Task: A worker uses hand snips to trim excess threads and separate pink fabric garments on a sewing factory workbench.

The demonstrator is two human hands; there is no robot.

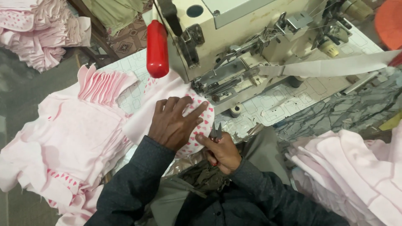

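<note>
My left hand (173,122) lies flat on the pink fabric piece (167,98), fingers spread and pressed down, the fingertips reaching toward the sewing machine (234,46) just ahead. The patch under those fingers is printed with small red hearts, and the cloth curves over the table edge toward me. My right hand (222,151) sits just beside the left, nearer my body than the machine, with the fingers curled tight around a small pair of thread snips (215,132); the metal blades point up toward the machine's base, and the thumb and forefinger pinch the tool near its neck. I can't tell whether the blades touch the fabric.

The fabric piece runs from under my left palm up to the machine's needle area, where it passes beneath the presser parts. A red cylindrical handle (157,49) hangs on the machine's left side, right above the cloth. A pale fabric tape (335,66) stretches away from the machine's front to the right. The patterned table top (289,104) shows below the machine. Left of the machine, a stack of cut pink pieces (79,138) fans out; right of it and nearer me, another pile of pink cloth (356,167).
</note>
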